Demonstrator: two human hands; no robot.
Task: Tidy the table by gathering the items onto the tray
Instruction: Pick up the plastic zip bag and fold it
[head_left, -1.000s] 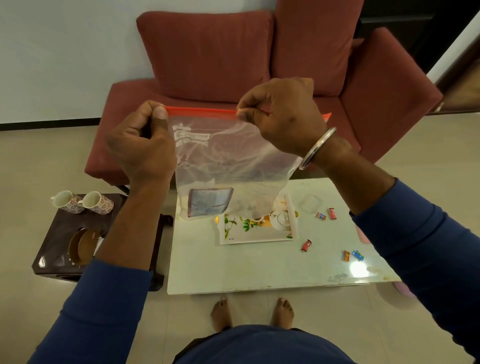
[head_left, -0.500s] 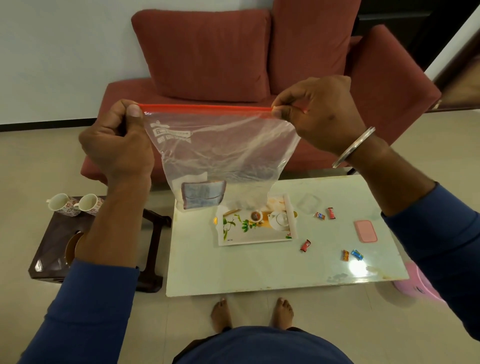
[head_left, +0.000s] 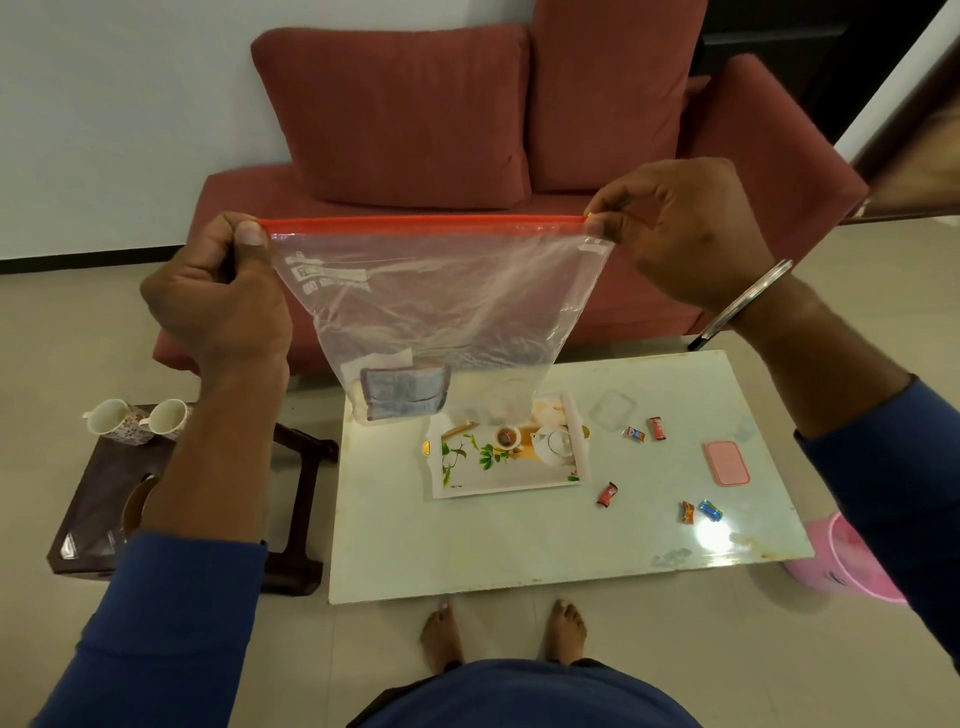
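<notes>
A red sofa (head_left: 467, 171) stands by the wall, and in front of it is a low white worktop (head_left: 493, 551) on a pale tiled floor. On the worktop sits a white tray (head_left: 511, 486) with leaves and a teapot painted on it. To its right lie little sweets: two near the back (head_left: 645, 431), a red one (head_left: 606, 493) just off the tray's corner, and an orange and a blue one (head_left: 700, 511) near the front. A pink lid (head_left: 725, 463) and a clear lid (head_left: 613, 410) lie there too. None of these are on the tray yet. Up in the air, above the worktop, the left hand (head_left: 218, 301) and the right hand (head_left: 685, 234) are wide apart. Each one pinches an end of the orange strip on a clear zip bag (head_left: 436, 306). The strip is pulled straight and looks shut. Something dark and flat (head_left: 402, 392) sits in the bottom of the bag, and I cannot tell what it is. So the step now seems to be closing the bag. Next the bag likely needs to come down softly onto the tray, without knocking the sweets, and then the sweets can be picked up one by one. Compared with a moment ago, the hands are much farther apart, the right hand has slid to the far end of the strip, and the pink lid that the arm hid a second ago now shows.
</notes>
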